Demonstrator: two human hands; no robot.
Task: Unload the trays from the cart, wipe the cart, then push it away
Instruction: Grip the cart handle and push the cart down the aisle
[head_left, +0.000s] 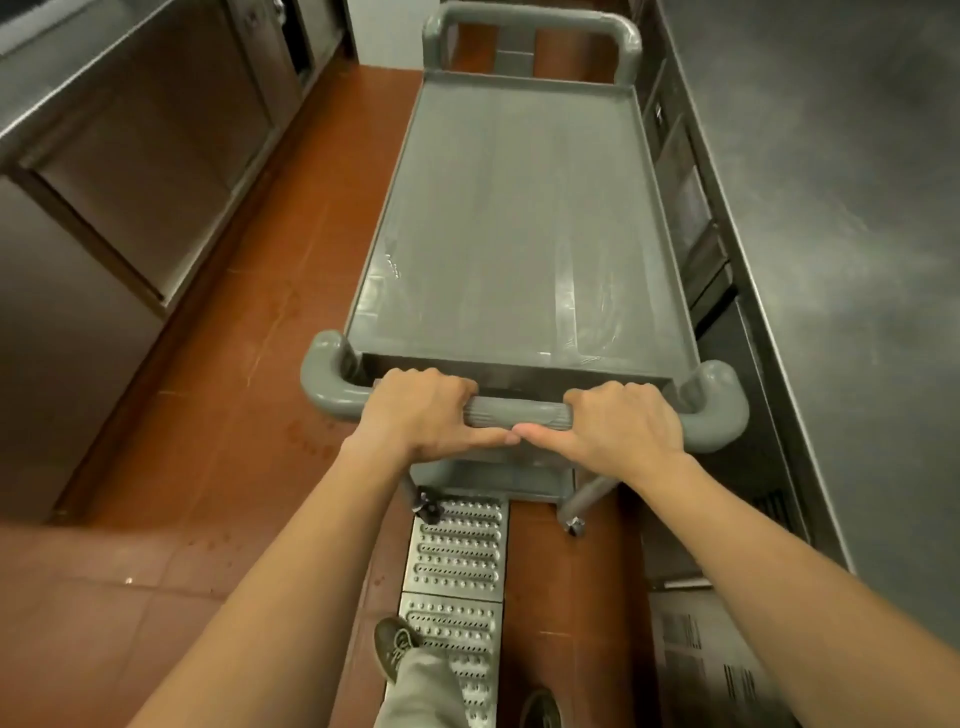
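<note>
Head view looks down on the grey cart, which stands straight ahead of the person in a narrow aisle, its long side running away from the camera. Both hands grip the near handle side by side. The left hand and right hand each have their fingers curled over the bar, and the thumbs meet tip to tip beneath it. Wet streaks shine on the cart's top shelf close to the hands. A steel counter runs just beside the cart on the right, and steel cabinets stand well apart on the left. A perforated drain grate lies in the red tile floor under the near wheels.
</note>
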